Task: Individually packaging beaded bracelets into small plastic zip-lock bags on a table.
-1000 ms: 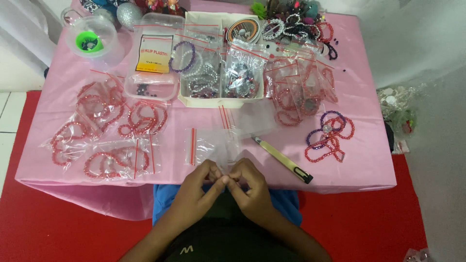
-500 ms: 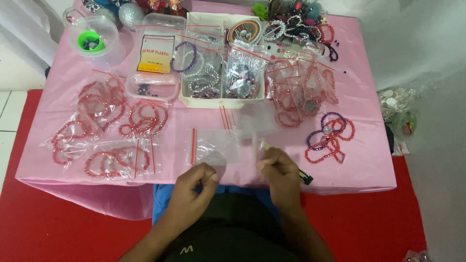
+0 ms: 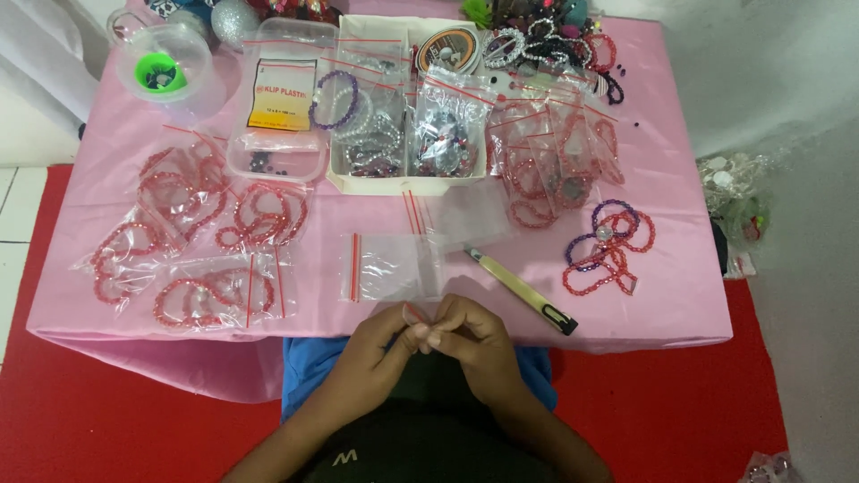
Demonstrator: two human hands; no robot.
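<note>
My left hand (image 3: 380, 344) and my right hand (image 3: 474, 344) meet at the near edge of the pink table (image 3: 653, 295). Their fingertips pinch a small clear zip bag (image 3: 415, 315) with a red strip, mostly hidden between the fingers. Just beyond the hands lies a flat stack of empty clear zip bags (image 3: 389, 266). A yellow-handled utility knife (image 3: 522, 292) lies to the right of the hands, angled toward the table's front edge.
Bagged red bead bracelets (image 3: 192, 228) cover the left side. A white tray (image 3: 344, 183) of bagged bracelets sits at the back centre, more red bags (image 3: 555, 165) to its right. Loose purple and red bracelets (image 3: 608, 246) lie at the right. A clear tub with a green lid (image 3: 165, 67) stands back left.
My right hand, which had reached out toward the knife half a second ago, has come back to meet the left hand. Both hands now pinch the small bag together.
</note>
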